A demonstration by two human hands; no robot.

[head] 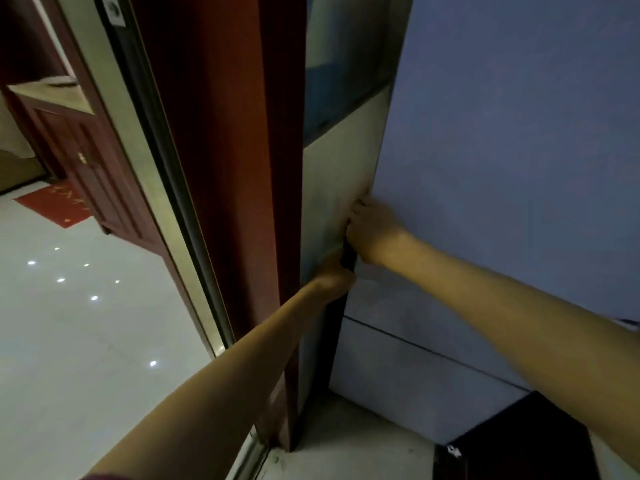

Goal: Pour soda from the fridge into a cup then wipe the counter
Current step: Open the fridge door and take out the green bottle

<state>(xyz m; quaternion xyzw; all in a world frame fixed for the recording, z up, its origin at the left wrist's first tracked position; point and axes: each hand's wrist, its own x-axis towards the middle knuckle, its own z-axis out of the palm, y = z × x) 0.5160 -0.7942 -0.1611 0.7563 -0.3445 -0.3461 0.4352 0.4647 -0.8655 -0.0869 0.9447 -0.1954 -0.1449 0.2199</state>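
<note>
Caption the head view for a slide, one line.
The left hand and, above it, the right hand grip the blue-grey fridge door at its edge beside a red-brown door frame.

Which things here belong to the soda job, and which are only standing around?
For the job: fridge door; left hand and right hand, both gripping its edge.
Just around: red door frame; red mat; dark box.

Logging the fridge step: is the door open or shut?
Looks shut. The door shows only its front, no interior. The left hand and right hand grip its edge; a slight crack cannot be ruled out.
</note>
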